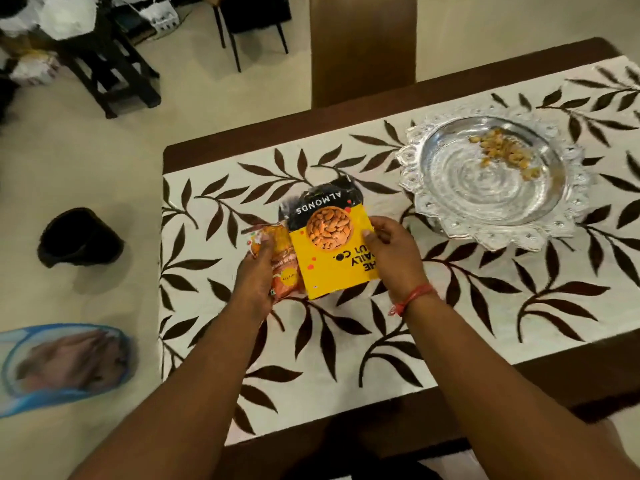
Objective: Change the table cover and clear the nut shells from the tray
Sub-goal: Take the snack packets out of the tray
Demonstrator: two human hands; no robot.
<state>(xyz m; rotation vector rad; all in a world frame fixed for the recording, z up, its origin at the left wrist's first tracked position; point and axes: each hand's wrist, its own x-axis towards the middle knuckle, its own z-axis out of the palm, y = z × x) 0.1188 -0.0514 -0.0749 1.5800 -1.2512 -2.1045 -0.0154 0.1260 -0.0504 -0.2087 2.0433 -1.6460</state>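
Note:
A white table cover (450, 306) with dark brown leaf prints lies on the dark wooden table (221, 140). A silver tray (485, 202) with a scalloped rim stands at the far right, with nut shells (502, 150) scattered in its far part. My right hand (391, 251) grips the right edge of a yellow and black almond packet (329, 247), just above the cover. My left hand (256, 275) holds an orange snack packet (284, 268) beside it, partly tucked under the almond packet.
A tall wooden chair back (363, 46) stands behind the table. On the floor to the left sits a black bin (79, 237). A blue-rimmed slipper with a foot (65, 368) shows lower left. A dark stool (114, 71) and clutter are at the top left.

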